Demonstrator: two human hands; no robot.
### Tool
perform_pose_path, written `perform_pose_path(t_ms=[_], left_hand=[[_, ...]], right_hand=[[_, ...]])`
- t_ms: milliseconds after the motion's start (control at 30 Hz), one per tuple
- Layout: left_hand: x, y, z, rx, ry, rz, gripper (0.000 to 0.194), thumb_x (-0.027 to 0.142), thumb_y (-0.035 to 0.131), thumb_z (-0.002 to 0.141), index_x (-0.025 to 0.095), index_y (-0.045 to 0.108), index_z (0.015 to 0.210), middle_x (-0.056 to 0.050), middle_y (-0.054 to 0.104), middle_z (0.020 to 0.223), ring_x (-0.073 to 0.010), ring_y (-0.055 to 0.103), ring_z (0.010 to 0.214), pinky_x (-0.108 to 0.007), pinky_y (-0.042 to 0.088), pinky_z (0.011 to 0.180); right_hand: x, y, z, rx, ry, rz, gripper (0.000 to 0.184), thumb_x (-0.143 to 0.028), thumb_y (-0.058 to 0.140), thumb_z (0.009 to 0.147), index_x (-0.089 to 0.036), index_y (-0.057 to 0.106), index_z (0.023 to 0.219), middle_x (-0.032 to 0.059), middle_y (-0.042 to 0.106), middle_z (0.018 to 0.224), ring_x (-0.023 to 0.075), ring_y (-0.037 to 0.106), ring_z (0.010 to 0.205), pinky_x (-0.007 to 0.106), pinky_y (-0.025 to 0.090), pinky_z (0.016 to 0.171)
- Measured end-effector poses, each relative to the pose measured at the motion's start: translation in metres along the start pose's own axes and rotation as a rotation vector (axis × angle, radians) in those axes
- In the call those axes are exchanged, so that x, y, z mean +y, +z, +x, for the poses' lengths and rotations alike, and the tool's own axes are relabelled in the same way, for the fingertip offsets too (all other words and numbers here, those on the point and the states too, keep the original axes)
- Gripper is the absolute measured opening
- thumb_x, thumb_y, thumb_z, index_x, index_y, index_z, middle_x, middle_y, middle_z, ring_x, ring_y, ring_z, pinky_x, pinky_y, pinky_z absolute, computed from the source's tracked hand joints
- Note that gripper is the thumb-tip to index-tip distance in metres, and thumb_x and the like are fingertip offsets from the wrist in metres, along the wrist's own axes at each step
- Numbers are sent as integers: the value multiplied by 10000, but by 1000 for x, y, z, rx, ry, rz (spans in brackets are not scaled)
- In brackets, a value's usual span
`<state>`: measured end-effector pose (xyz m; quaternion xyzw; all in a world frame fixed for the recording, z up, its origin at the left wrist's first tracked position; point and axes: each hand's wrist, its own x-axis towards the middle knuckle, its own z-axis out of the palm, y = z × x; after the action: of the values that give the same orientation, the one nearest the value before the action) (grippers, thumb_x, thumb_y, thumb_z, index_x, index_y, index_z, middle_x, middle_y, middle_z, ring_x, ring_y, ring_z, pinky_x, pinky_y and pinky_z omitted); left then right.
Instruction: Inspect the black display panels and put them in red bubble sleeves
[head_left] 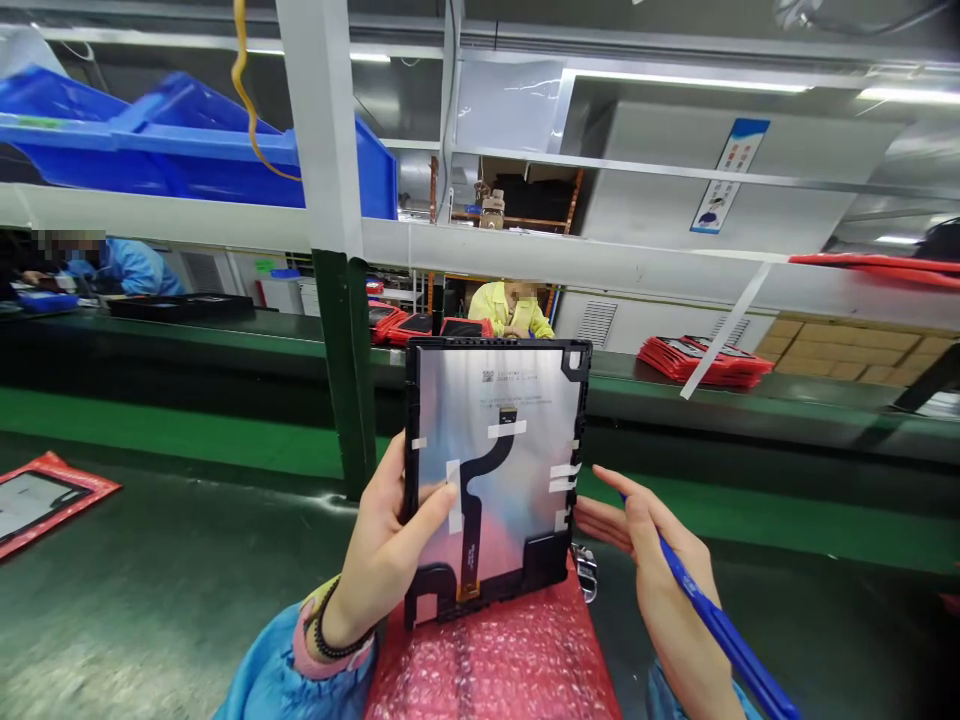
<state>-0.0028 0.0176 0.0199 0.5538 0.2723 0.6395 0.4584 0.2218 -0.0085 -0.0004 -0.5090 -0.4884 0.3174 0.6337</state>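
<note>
My left hand (405,540) grips the left edge of a tablet screen panel (532,480), its thumb lying on the back. The panel is held upright, its silvery back toward me, with a black frame, a dark ribbon cable (471,520) and several white tape strips. My right hand (660,560) is at the panel's right edge, fingers extended; whether they touch it I cannot tell. A slim blue pen-like tool (720,625) is tucked between thumb and fingers of that hand. Below the panel lies a red bubble-wrap bag (495,660).
Another panel in a red bubble-wrap bag (52,500) lies on the dark green bench at left. A metal post (330,250) and crossbar stand ahead. Beyond are stacked red-wrapped panels (701,360), blue bins (187,140) overhead and two people at work.
</note>
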Motion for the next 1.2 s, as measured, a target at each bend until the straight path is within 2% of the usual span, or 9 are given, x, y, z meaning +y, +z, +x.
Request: perform_pose_path(t_ms=[233,400,500,633,767,867,933,1033,1200], left_hand=[[-11,-4,-1,1,143,171,419,239,634,853,254,524,1257,-1,710,909,-128,681,727,-209,553,720],[-10,-8,-6,25,212,276,298,230,624,864,257,553,1153,-10,712,1033,-116,680,782,-183,531,744],[-3,-7,-4,11,101,135,329,258,630,862,252,520,1173,12,723,890,-103,668,664,-171,537,646],[0,-5,-1,-37,9,24,399,295,658,839,232,516,1207,17,697,772,-116,645,597,-181,526,560],[0,0,-4,-6,-30,20,516,301,681,817,231,480,1287,46,643,673,-79,548,477,-153,457,457],[1,2,-5,0,0,91,445,293,681,811,225,552,1231,6,670,824,-95,593,566,-169,497,526],[1,3,-5,-30,35,121,375,288,677,812,221,603,1174,-14,676,886,-107,607,588,-185,509,541],[3,5,-5,-68,8,56,455,285,672,821,252,556,1260,27,650,688,-95,534,469,-178,454,446],[0,9,-13,66,-25,-17,595,274,702,799,247,480,1350,44,657,620,-111,555,471,-188,465,465]], right_hand=[[-7,6,-8,151,-144,-14,320,-447,669,832,-272,675,1100,37,718,1163,228,672,1072,275,522,944],[1,8,-2,-31,-93,113,499,-360,714,809,-303,569,1283,49,643,1295,241,609,1176,325,503,983],[12,10,3,-152,-85,120,455,-354,693,828,-257,594,1262,77,710,1167,246,664,1076,359,525,940],[20,12,1,-74,-94,133,309,-354,712,814,-250,656,1100,24,753,907,182,699,844,251,540,770],[18,14,-2,-45,-116,71,200,-353,685,831,-241,639,990,-32,674,706,116,608,630,186,465,578],[12,15,-3,16,-153,-35,163,-357,665,815,-210,620,869,-53,573,575,93,485,485,193,384,464],[7,16,-5,53,-162,-91,169,-361,657,802,-201,603,811,-51,548,544,99,473,464,206,371,446],[1,15,-8,66,-144,-118,189,-362,675,792,-213,565,755,-54,541,525,113,510,468,212,400,450],[-3,9,-8,17,-147,-57,213,-352,752,744,-222,632,862,-6,697,649,175,664,585,242,531,536]])
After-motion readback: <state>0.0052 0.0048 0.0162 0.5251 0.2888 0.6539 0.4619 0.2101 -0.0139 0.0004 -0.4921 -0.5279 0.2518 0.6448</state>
